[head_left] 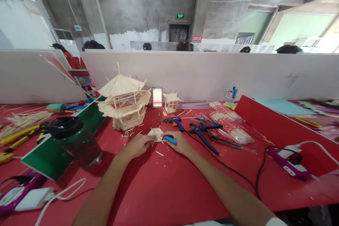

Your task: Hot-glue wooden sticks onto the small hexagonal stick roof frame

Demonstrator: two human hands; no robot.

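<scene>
In the middle of the red table lies a small six-sided lattice (pixel 155 132) of thin wooden sticks. My left hand (pixel 137 146) grips its left edge, with the thumb and fingers drawn together. At the right side of the lattice, my right hand (pixel 180 143) is closed around a blue tool (pixel 170 139) that looks like a utility knife; its blade end is hidden. Behind the lattice stands a large stick pavilion (pixel 122 86) with two tiers of roof. A much smaller stick pavilion (pixel 172 103) is to the right of that one.
A blue glue gun (pixel 178 123) and blue cutting pliers (pixel 202 136) lie right of my hands. Farther right are bagged sticks (pixel 233 123), a red divider (pixel 275 130) and a purple power strip (pixel 288 164). A dark water bottle (pixel 79 144) stands left by a green board (pixel 47 159).
</scene>
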